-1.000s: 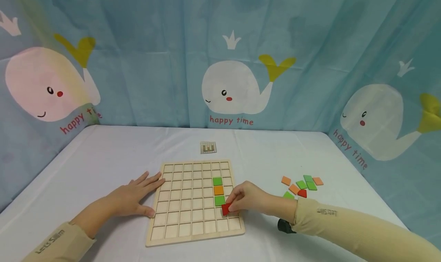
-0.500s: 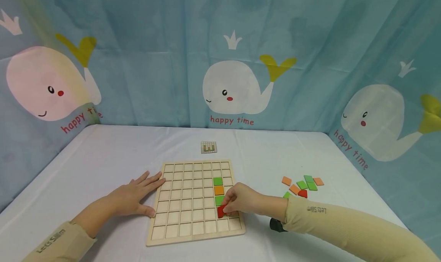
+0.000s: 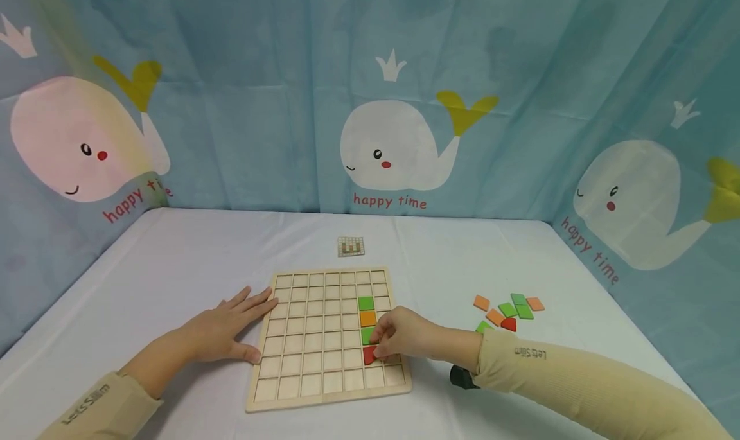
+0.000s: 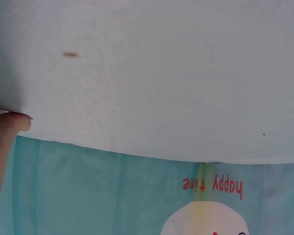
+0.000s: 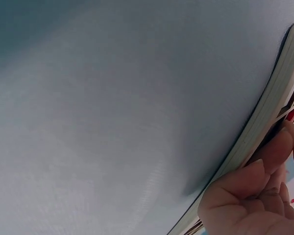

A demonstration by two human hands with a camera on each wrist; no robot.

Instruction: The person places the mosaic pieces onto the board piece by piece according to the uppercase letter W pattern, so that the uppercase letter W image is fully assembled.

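A wooden grid board lies on the white-covered table. My left hand rests at its left edge, fingers spread and thumb on the frame; in the left wrist view just one digit shows. With thumb and forefinger, my right hand pinches a red tile at a cell in the second column from the right. The fingers cover the tile's right side. Directly above it in that column are a green tile, an orange tile and another green tile. A sliver of the red tile shows in the right wrist view.
Several loose tiles lie right of the board, among them an orange tile, a green tile and a round-edged red tile. A small pattern card lies behind the board. A blue whale-print curtain encloses the table.
The right hand has moved slightly left with the red tile, which has gone from tilted over the neighbouring cells to lying at one cell. The left hand has stayed put.
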